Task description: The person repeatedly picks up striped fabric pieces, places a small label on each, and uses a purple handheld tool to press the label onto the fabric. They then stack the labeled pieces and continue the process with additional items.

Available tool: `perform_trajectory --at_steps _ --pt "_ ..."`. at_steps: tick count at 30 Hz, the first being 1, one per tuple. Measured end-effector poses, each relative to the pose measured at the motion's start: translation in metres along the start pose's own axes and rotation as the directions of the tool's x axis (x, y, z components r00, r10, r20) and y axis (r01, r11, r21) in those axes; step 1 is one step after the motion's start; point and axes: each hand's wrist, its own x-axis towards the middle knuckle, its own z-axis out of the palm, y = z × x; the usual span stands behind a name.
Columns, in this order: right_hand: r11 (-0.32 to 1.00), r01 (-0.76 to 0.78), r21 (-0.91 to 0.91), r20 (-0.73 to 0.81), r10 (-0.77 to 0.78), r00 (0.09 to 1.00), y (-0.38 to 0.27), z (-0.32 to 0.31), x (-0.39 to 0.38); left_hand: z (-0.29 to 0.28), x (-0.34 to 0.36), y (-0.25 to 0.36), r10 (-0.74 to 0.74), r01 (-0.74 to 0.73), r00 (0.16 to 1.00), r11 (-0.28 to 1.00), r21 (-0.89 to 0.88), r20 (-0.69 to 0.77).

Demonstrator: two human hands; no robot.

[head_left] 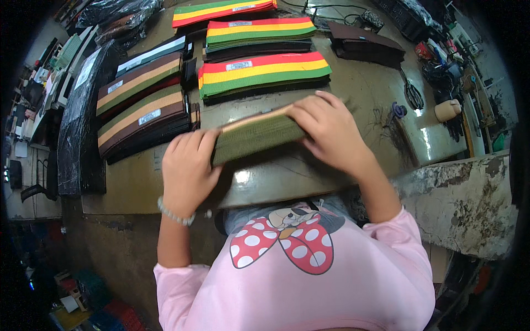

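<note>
Between my hands, over the near part of the table, is an olive-green ribbed fabric strip or folded stack [259, 138] with a tan stripe along its far edge. My left hand [190, 165], with a beaded bracelet at the wrist, grips its left end. At the right end my right hand [331, 129] holds it, fingers over the top and thumb below. Part of the strip looks smeared by motion. Just beyond it lies a stack of red, yellow and green striped strips [265, 74] with a white label. To the left sits a brown, tan and olive stack [143, 121], labelled too.
More striped stacks [259, 33] lie farther back on the table [353, 83]. A dark brown stack [367, 44] is at the back right. A thread cone [447, 110] and loose dark threads are on the right. A black plastic-wrapped bundle [83, 127] stands at the left edge.
</note>
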Motion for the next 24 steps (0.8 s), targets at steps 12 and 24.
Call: perform_trajectory --at_steps 12,24 --pt "0.979 -0.179 -0.093 -0.044 0.176 0.983 -0.028 0.008 -0.055 0.019 -0.001 0.001 -0.046 0.058 0.988 0.996 -0.074 0.150" --pt "0.898 -0.368 0.242 0.206 0.323 0.924 0.004 -0.020 -0.045 0.019 0.007 -0.001 -0.014 0.024 0.991 0.997 -0.072 0.136"
